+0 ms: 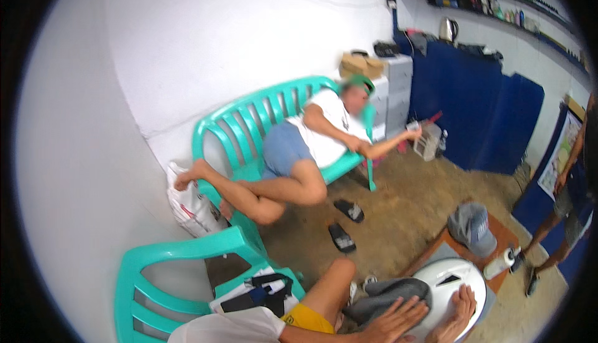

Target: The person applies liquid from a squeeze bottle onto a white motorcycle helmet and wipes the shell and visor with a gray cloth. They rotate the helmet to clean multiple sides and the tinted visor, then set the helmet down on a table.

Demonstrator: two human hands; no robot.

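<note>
Smooth white rounded helmet point(443, 279) sits before the wearer's knee, at the near end of the low brown wooden bench point(506, 235); support hidden. Left hand point(397, 319): fingers extended, flat on soft dark-grey cloth point(398, 294) against the shell. Right hand point(458, 319): fingers bent over the shell; cannot tell whether gripping. Grey cloth cap point(472, 228) lies beyond.

Bright, diffuse light nearly washes out the white wall point(249, 38) across the upper left and makes the white helmet point(450, 284) at lower right gleam, while the brown floor point(405, 200) lies dimmer. Detail is soft throughout, with a heavy blur over the reclining person's head point(358, 99). Fisheye distortion stretches the edges, and the corners fall to black.
</note>
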